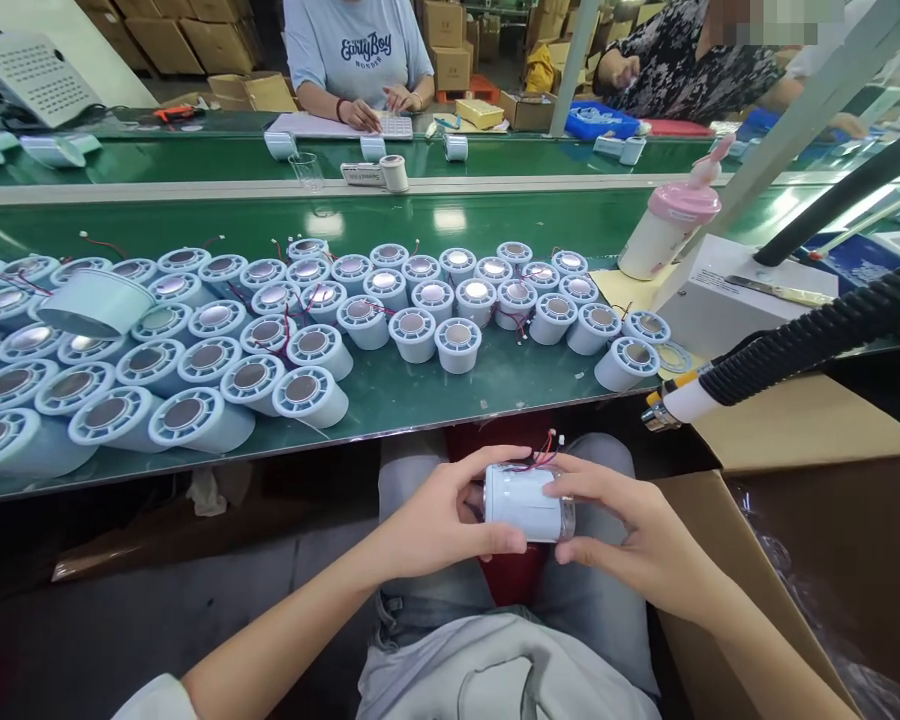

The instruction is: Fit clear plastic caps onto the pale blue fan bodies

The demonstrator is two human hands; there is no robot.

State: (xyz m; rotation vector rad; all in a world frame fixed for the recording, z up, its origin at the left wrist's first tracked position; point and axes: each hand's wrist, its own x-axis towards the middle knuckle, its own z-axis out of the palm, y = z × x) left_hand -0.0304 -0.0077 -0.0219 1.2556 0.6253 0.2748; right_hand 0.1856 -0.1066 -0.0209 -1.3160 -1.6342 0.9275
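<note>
Above my lap I hold a light blue cylindrical housing (pixel 523 503) on its side, with thin red and dark wires (pixel 544 455) sticking up from its top. My left hand (pixel 450 510) wraps round its left end, thumb along the lower front. At the other end, my right hand (pixel 630 520) grips with fingers on top and thumb below, where a clear plastic rim (pixel 568 508) shows. On the green bench ahead stand many similar blue cylinders (pixel 458 345) with round metallic discs in their upward ends, some with wires. One larger blue piece (pixel 97 303) lies across the others at left.
A black flexible hose (pixel 817 325) with a metal-tipped end reaches in from the right. Below it is an open cardboard box (pixel 727 540). A pink-topped pump bottle (pixel 671 225) stands near a grey box (pixel 750 295) with tweezers on it. Two people work across the bench.
</note>
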